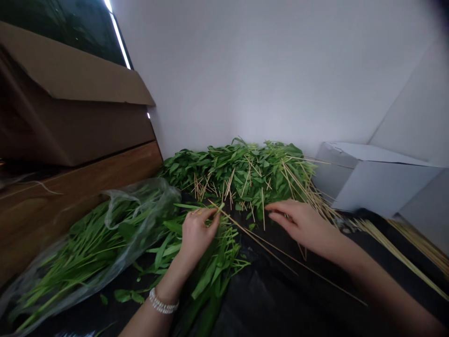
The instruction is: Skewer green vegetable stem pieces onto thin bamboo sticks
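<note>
My left hand (200, 229) is closed in a pinch on a leafy green stem (220, 206), whose pale cut end sticks up past the fingertips. A long thin bamboo skewer (252, 235) runs just beside those fingertips; whether it is gripped too I cannot tell. My right hand (293, 220) reaches in from the right, thumb and fingers slightly apart, with nothing seen between them. Its fingertips are close to an upright skewer (263, 208). Loose leafy greens (217, 262) lie under and beside my left hand. Behind both hands rises a heap of greens threaded on skewers (238, 168).
A clear plastic bag of greens (91, 238) lies at the left. Bundled skewers (400, 252) are at the right, by a white box (389, 180). Black sheeting (259, 299) covers the surface. A cardboard box (80, 121) stands upper left, and a white wall (266, 70) closes the back.
</note>
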`<state>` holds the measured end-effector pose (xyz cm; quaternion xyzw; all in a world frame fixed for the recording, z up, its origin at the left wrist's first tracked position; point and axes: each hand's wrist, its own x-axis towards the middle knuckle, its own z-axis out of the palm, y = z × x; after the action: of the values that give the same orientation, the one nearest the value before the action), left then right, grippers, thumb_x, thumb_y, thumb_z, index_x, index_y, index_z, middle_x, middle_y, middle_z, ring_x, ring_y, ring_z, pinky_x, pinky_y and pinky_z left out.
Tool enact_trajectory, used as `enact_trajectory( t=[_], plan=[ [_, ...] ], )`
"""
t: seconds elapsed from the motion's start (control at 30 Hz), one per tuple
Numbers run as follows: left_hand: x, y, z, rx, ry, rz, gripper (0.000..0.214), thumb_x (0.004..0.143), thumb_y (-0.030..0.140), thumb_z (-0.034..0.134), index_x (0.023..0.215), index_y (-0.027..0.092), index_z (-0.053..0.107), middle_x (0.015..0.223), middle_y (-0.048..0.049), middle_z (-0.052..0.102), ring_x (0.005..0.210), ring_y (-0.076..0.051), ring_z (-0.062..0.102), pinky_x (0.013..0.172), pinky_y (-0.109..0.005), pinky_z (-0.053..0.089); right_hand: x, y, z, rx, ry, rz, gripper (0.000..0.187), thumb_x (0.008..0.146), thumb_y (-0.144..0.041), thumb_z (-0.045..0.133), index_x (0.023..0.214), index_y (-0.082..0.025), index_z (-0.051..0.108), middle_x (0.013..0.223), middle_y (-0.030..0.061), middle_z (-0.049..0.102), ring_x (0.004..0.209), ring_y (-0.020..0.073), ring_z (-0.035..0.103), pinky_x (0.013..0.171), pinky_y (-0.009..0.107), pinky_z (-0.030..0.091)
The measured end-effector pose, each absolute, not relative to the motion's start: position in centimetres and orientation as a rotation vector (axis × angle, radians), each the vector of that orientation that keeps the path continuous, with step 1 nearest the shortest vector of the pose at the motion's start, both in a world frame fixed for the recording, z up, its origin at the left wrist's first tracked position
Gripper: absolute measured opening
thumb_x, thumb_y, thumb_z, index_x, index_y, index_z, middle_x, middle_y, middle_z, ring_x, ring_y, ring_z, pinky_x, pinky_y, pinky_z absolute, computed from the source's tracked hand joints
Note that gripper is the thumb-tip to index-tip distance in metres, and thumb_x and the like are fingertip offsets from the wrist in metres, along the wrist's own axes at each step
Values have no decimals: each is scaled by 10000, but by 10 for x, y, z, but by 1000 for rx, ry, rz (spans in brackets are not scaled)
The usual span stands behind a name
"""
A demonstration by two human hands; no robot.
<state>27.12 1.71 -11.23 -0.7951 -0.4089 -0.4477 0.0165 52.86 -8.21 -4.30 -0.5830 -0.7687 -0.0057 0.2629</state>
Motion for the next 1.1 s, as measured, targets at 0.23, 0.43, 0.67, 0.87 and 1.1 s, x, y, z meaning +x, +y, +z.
enact_trajectory(
  t=[0.23,0.43,0.67,0.87,1.1],
  plan=[
    [263,22,-106,-2380,-1467,-1638,196,849,327,594,862,186,728,823,-44,745,751,-194,682,720,-306,505,591,-148,-113,-1814,-2246,272,210,881,-250,486,781,-272,669,783,-4,685,694,129,638,637,217,480],
    [262,25,-108,-2366,-1544,-1700,216,831,366,605,852,196,736,822,-38,753,745,-201,695,700,-294,512,592,-193,-160,-1998,-2143,-64,178,802,-185,505,737,-274,645,727,25,660,582,156,602,556,244,455],
    [263,26,-109,-2371,-1583,-1743,228,825,373,597,853,197,739,816,-33,758,743,-203,701,698,-289,520,593,-186,-164,-1985,-2012,-348,230,819,-129,435,781,-248,629,790,43,649,715,189,622,678,308,453],
    [261,26,-104,-2324,-1717,-1824,259,794,395,616,842,176,745,798,-40,761,743,-214,700,676,-282,515,585,-161,-176,-2026,-2081,-239,183,923,-281,419,850,-260,586,815,7,640,678,150,623,557,254,400],
    [261,28,-106,-2361,-1706,-1913,259,801,388,619,847,166,744,812,-44,763,747,-208,696,689,-282,523,589,-144,-161,-2021,-2053,-396,188,850,-137,434,780,-239,575,747,15,625,590,133,591,499,247,349]
  ],
)
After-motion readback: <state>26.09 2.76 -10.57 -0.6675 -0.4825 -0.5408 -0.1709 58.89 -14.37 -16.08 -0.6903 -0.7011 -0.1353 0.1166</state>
